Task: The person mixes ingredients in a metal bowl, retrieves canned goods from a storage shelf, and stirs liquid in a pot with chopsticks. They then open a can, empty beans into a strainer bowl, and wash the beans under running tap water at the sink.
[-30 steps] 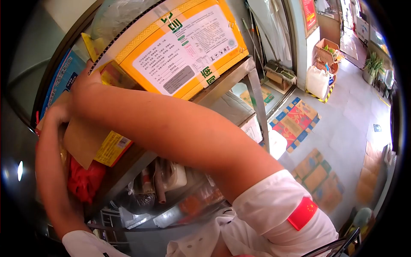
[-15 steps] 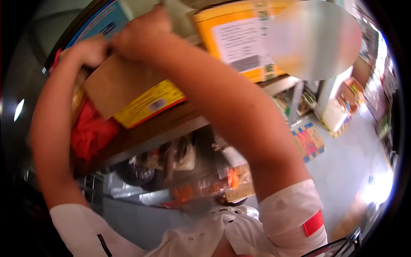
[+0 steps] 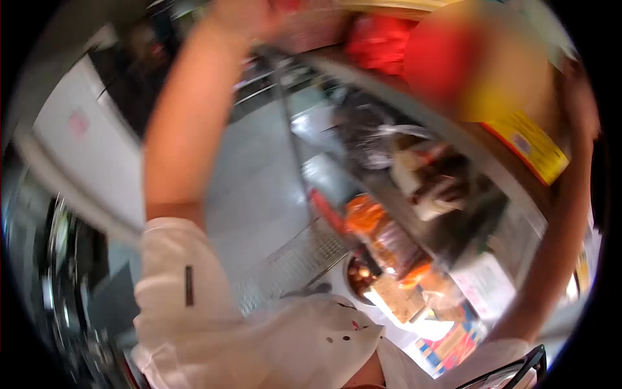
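Hands well apart — a brown cardboard box with a yellow printed side (image 3: pixel 534 149) by your right hand (image 3: pixel 578 104).
Head view: the box sits on the dark brown, metal-edged tabletop (image 3: pixel 508 162), perhaps steadied by that hand; your left hand (image 3: pixel 251 19) blurs at the top edge. I cannot tell whether either grips. The yellow side looks flat — the rest is partly blurred.

I'm counting two bare hands (image 3: pixel 580 100), one yellow-sided box (image 3: pixel 532 148), one red bundle (image 3: pixel 379 44), one dark plastic bag (image 3: pixel 361 129).
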Demonstrator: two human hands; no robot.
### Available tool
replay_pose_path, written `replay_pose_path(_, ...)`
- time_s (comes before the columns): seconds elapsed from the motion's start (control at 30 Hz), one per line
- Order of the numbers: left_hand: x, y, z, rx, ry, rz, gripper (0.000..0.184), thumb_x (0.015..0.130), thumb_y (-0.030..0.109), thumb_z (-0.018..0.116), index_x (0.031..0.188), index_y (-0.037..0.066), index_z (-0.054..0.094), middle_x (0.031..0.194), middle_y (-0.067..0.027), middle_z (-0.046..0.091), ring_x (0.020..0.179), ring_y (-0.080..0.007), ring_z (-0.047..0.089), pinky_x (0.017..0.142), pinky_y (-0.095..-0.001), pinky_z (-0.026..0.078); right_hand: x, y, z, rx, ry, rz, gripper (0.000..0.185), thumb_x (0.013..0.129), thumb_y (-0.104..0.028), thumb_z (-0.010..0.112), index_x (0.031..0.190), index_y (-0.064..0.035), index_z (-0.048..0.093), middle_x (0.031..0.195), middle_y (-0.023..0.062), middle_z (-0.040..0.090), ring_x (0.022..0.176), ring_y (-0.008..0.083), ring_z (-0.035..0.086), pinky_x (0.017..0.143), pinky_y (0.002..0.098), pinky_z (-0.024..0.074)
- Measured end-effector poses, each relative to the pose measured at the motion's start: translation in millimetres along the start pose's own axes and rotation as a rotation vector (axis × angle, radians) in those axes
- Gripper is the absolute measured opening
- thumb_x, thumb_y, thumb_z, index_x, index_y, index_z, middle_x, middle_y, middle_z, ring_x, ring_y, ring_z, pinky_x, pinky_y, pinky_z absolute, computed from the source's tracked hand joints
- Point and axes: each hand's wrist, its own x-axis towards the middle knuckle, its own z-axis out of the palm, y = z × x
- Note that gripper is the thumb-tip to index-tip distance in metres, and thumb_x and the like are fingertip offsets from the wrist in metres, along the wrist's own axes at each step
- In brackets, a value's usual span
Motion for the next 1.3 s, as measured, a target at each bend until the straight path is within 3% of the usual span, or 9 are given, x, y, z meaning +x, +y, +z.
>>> replay_pose_path(0.2,-410,-129,132,-0.673,0.696,-0.539,0.062,0.092,0.020,0.072,0.148,0.017,0.045,0.139,-0.0036,0.058,0.125,-0.0234,0.060,0.101,-0.0442,0.054,-186,-121,-102,0.803,0.212,-0.269,0.041,0.101,-0.038,0.046,0.102,-0.0021,0.066,0.098,0.0171,0.068,0.089,0.0332,0.065,0.078,0.0448,0.0505)
replay_pose_path(0.27,-523,-136,200,-0.889,1.044,-0.681,0.069,0.094,0.024,0.070,0.154,0.016,0.039,0.139,-0.0048,0.056,0.124,-0.0226,0.059,0.098,-0.0399,0.055,-298,-192,-122,1.237,-0.160,-0.366,0.036,0.101,-0.030,0.050,0.092,0.0003,0.068,0.088,0.0163,0.069,0.079,0.0323,0.067,0.070,0.0441,0.0522)
replay_pose_path(0.33,-610,-121,259,-0.933,1.238,-0.599,0.064,0.095,0.026,0.070,0.150,0.012,0.041,0.135,-0.0087,0.058,0.120,-0.0236,0.061,0.095,-0.0389,0.056,-431,-281,-101,1.720,-0.778,-0.513,0.062,0.092,-0.047,0.074,0.132,-0.0045,0.052,0.110,0.0089,0.061,0.099,0.0209,0.065,0.092,0.0401,0.0535)
replay_pose_path(0.47,-750,-74,300,-0.992,1.368,-0.455,0.056,0.095,0.026,0.070,0.144,0.011,0.046,0.135,-0.0084,0.058,0.127,-0.0243,0.058,0.107,-0.0401,0.049,-661,-406,-171,1.793,-1.734,-0.702,0.104,0.073,-0.022,0.091,0.154,-0.0018,0.028,0.153,0.0199,0.038,0.141,0.0337,0.043,0.115,0.0453,0.0392)
replay_pose_path(0.6,-838,19,269,-0.860,1.562,-0.436,0.063,0.095,0.029,0.069,0.149,0.012,0.042,0.138,-0.0063,0.056,0.126,-0.0212,0.058,0.103,-0.0395,0.050,-734,-551,-322,1.731,-1.739,-1.505,0.108,0.071,-0.027,0.093,0.154,-0.0002,0.030,0.152,0.0228,0.041,0.138,0.0376,0.047,0.110,0.0444,0.0440)
replay_pose_path(0.83,-1010,159,204,-0.827,1.787,-0.198,0.065,0.098,0.035,0.063,0.155,0.014,0.039,0.141,-0.0032,0.057,0.111,-0.0135,0.063,0.095,-0.0364,0.054,-820,-746,-528,1.747,-1.633,-1.804,0.100,0.071,-0.036,0.093,0.150,-0.0058,0.038,0.130,0.0210,0.055,0.114,0.0405,0.062,0.099,0.0445,0.0514)
replay_pose_path(0.97,-1107,224,170,-0.716,1.923,-0.233,0.063,0.099,0.035,0.063,0.153,0.015,0.040,0.135,-0.0033,0.060,0.120,-0.0170,0.061,0.098,-0.0366,0.053,-872,-845,-615,1.700,-1.695,-1.991,0.106,0.071,-0.038,0.093,0.153,-0.0042,0.034,0.131,0.0197,0.054,0.121,0.0381,0.058,0.102,0.0455,0.0484)
replay_pose_path(1.1,-1183,275,111,-0.613,2.257,-0.263,0.059,0.098,0.032,0.065,0.150,0.015,0.044,0.105,0.0023,0.064,0.089,-0.0090,0.063,0.084,-0.0318,0.055,-945,-956,-673,1.657,-1.811,-2.145,0.106,0.074,-0.038,0.091,0.154,-0.0013,0.031,0.139,0.0214,0.049,0.131,0.0377,0.051,0.108,0.0445,0.0435)
replay_pose_path(1.3,-1309,381,5,-0.473,2.388,-0.163,0.054,0.099,0.032,0.063,0.147,0.013,0.046,0.119,-0.0037,0.065,0.106,-0.0181,0.064,0.091,-0.0387,0.055,-1034,-1155,-806,1.749,-1.893,-2.500,0.106,0.081,-0.041,0.084,0.158,-0.0003,0.025,0.157,0.0246,0.032,0.146,0.0396,0.034,0.119,0.0446,0.0325)
